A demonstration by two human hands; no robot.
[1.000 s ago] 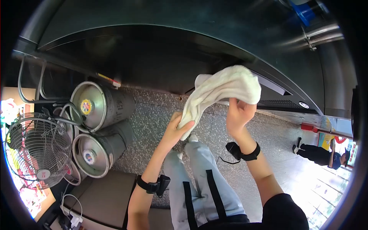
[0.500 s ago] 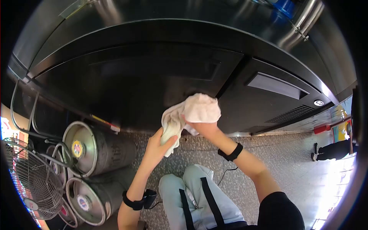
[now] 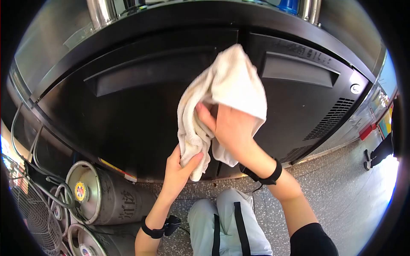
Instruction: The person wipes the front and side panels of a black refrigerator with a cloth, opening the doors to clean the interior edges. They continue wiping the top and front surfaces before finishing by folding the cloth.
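A white cloth towel (image 3: 241, 81) hangs bunched between my hands, before the black doors of a low cabinet (image 3: 128, 128). My left hand (image 3: 181, 168) grips its lower end, thumb pressed over the folds. Higher up, my right hand (image 3: 232, 128) is tucked into the towel, which drapes over its fingers and hides them. The thumb of that hand shows at the edge of a fold. The raised part of the towel overlaps the gap between the two doors in this view.
Recessed handles (image 3: 299, 70) run along the tops of the doors. Metal kegs (image 3: 121, 200) with hoses and a wire fan (image 3: 32, 213) stand at the left. A vent grille (image 3: 331, 117) is on the cabinet's right. At far right a person's leg (image 3: 380, 149) shows on the speckled floor (image 3: 324, 205).
My right hand has moved up the cabinet front, and the towel is spread taller over it. My left hand still grips the lower end. The view has shifted, showing both door handles more clearly.
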